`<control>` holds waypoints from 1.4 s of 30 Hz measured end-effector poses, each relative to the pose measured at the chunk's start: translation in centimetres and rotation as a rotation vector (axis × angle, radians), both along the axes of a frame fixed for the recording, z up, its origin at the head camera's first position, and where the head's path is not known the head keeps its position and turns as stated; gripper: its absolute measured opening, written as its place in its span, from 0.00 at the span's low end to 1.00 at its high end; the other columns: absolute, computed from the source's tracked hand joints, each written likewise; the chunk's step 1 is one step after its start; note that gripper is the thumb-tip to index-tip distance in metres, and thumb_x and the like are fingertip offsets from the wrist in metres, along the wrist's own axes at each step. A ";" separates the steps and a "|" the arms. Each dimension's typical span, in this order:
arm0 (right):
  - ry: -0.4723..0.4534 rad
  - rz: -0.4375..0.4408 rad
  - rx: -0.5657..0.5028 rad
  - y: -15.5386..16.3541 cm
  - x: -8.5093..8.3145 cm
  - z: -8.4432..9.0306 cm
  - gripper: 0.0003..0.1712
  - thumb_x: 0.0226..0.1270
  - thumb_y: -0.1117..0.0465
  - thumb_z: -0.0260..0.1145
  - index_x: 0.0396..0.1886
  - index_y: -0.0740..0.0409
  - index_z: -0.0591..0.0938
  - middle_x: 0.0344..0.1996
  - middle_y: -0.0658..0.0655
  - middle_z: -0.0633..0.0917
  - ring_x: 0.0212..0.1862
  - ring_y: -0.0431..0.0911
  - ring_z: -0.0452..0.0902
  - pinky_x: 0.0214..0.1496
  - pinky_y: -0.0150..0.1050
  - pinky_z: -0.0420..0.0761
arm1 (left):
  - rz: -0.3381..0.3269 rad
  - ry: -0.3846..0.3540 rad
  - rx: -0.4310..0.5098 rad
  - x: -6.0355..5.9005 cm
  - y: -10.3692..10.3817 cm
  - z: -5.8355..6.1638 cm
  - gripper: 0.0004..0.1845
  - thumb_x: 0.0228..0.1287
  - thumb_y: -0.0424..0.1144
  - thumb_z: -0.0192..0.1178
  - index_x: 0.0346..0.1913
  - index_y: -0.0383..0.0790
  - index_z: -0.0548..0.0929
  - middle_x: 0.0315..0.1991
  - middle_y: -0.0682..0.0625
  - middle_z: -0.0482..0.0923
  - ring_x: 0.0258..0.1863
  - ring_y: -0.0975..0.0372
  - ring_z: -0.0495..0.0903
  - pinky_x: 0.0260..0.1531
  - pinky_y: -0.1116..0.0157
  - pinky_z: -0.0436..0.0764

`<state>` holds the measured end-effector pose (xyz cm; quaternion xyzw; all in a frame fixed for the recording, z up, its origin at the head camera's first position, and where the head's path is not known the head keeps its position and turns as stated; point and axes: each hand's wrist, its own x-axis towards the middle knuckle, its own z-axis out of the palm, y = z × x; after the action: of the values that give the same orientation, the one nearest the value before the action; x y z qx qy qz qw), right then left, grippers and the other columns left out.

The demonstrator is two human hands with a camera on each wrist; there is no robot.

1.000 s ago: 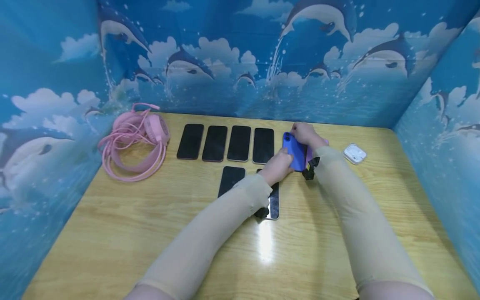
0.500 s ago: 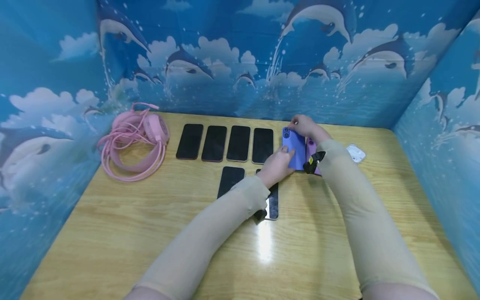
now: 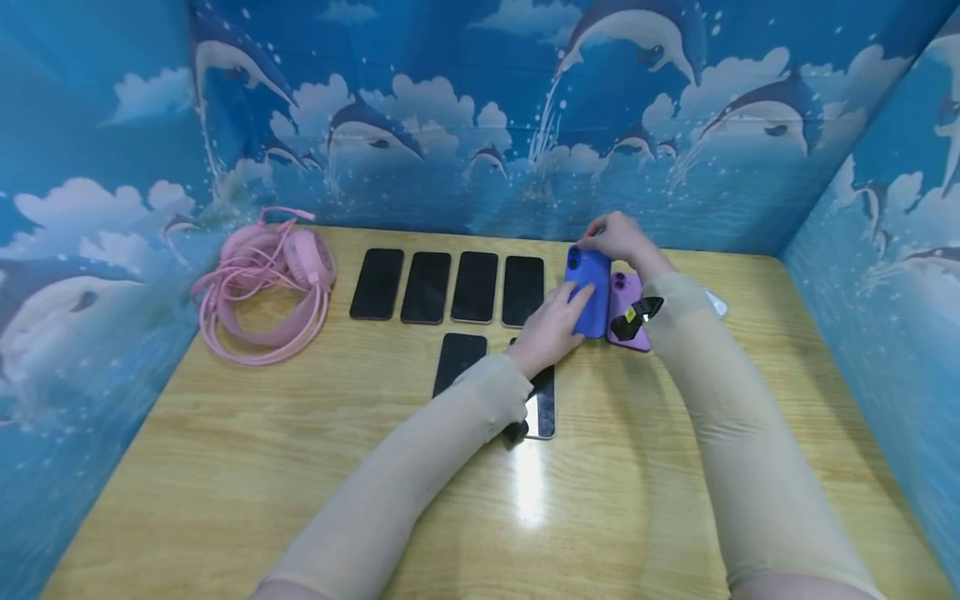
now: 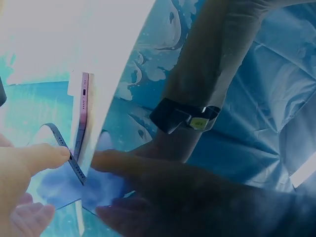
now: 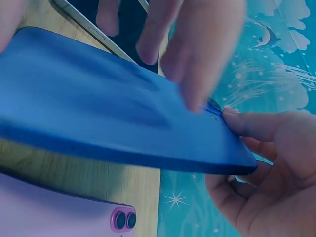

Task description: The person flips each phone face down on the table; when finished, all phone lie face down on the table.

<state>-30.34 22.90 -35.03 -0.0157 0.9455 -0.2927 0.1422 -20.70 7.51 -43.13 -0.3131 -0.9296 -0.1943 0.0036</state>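
Observation:
A blue smartphone (image 3: 595,318) is propped up off the table, its camera end raised and its back facing up. My right hand (image 3: 621,239) pinches its far end between thumb and fingers, plain in the right wrist view. My left hand (image 3: 547,331) lies over the phone's left side, fingers stretched across its back (image 5: 89,103). At the phone's near edge (image 4: 78,170), the left thumb touches it in the left wrist view. A lilac smartphone (image 3: 623,289) lies back-up just to the right, partly covered by the right wrist's camera.
Several dark-screened phones (image 3: 377,284) lie face up in a row at the back. Two more, a black phone (image 3: 461,358) and a silver-edged phone (image 3: 543,412), lie nearer, partly under the left arm. Pink headphones (image 3: 306,260) sit left; a white case (image 3: 717,302) shows at right.
My right hand has moved back and slightly up with the phone's far end. The left fingers have spread across its back. The lilac phone is now more exposed.

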 end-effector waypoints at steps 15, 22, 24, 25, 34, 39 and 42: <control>-0.048 -0.021 0.022 0.0 -0.1 1.0 0.19 0.69 0.58 0.55 0.51 0.68 0.78 0.49 0.69 0.76 0.30 0.46 0.78 0.39 0.44 0.82 | -0.162 0.071 -0.021 0.4 0.3 1.4 0.36 0.63 0.38 0.63 0.72 0.42 0.61 0.74 0.37 0.44 0.69 0.47 0.57 0.60 0.62 0.72; -0.049 -0.050 -0.063 0.4 -0.1 0.7 0.21 0.70 0.57 0.55 0.53 0.69 0.77 0.49 0.69 0.75 0.29 0.44 0.79 0.39 0.41 0.84 | -0.104 0.015 -0.012 0.5 0.3 1.6 0.33 0.64 0.42 0.63 0.71 0.46 0.65 0.72 0.33 0.49 0.61 0.49 0.71 0.48 0.65 0.80; -0.050 -0.055 -0.077 0.5 -0.1 0.6 0.21 0.70 0.57 0.55 0.53 0.69 0.77 0.49 0.69 0.76 0.29 0.43 0.79 0.37 0.38 0.84 | -0.104 0.015 -0.029 0.5 0.3 1.7 0.30 0.64 0.42 0.63 0.69 0.46 0.68 0.72 0.34 0.51 0.58 0.51 0.74 0.45 0.66 0.81; -0.054 -0.059 -0.089 0.6 0.0 0.6 0.22 0.70 0.56 0.56 0.54 0.68 0.77 0.50 0.69 0.76 0.29 0.43 0.79 0.36 0.37 0.84 | -0.106 0.019 -0.031 0.5 0.3 1.7 0.29 0.64 0.43 0.63 0.68 0.46 0.70 0.72 0.35 0.51 0.58 0.52 0.75 0.45 0.66 0.81; -0.152 -0.065 -0.381 1.2 0.7 0.5 0.32 0.74 0.46 0.52 0.61 0.70 0.73 0.42 0.61 0.81 0.32 0.40 0.81 0.41 0.35 0.84 | -0.114 0.049 0.189 0.3 -0.4 0.6 0.26 0.60 0.42 0.67 0.60 0.41 0.76 0.70 0.37 0.57 0.58 0.52 0.75 0.48 0.69 0.80; -0.163 0.022 -0.532 2.3 0.7 -0.4 0.33 0.76 0.47 0.47 0.62 0.73 0.70 0.35 0.56 0.82 0.38 0.43 0.80 0.51 0.41 0.81 | -0.118 -0.031 0.333 0.2 -0.7 0.3 0.25 0.58 0.39 0.69 0.58 0.39 0.77 0.71 0.39 0.56 0.46 0.60 0.81 0.42 0.77 0.78; -0.160 0.057 -0.576 3.1 0.7 -1.0 0.26 0.76 0.57 0.51 0.64 0.70 0.69 0.45 0.58 0.80 0.48 0.46 0.78 0.62 0.49 0.73 | -0.117 -0.055 0.364 0.0 -0.9 0.1 0.24 0.57 0.40 0.69 0.57 0.39 0.77 0.72 0.42 0.57 0.44 0.62 0.81 0.42 0.80 0.77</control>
<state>-29.60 26.05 -36.07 -0.0589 0.8086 -0.5448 0.2143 -20.69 6.62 -42.99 -0.3554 -0.8590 -0.3678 0.0235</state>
